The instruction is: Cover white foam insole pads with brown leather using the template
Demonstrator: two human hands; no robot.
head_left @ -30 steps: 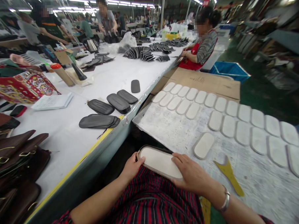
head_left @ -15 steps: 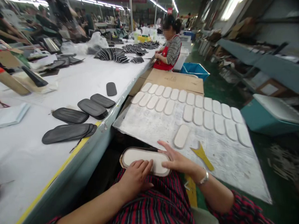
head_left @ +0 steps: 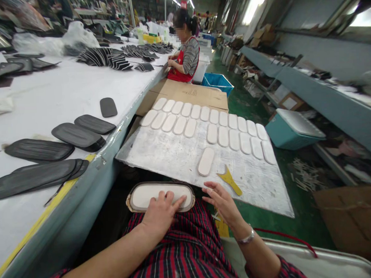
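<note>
White pad point(head_left: 141, 197), dark-rimmed, sits at my lap, just off the near edge of the board point(head_left: 173, 152). My left hand point(head_left: 160, 209) presses on it, fingers spread, ungripped. My right hand point(head_left: 222, 203) is half open and empty, beside its right end. A yellow tool point(head_left: 230, 181) lies by the board's near edge; dark ovals point(head_left: 77, 135) line the bench's point(head_left: 63, 91) right edge.
</note>
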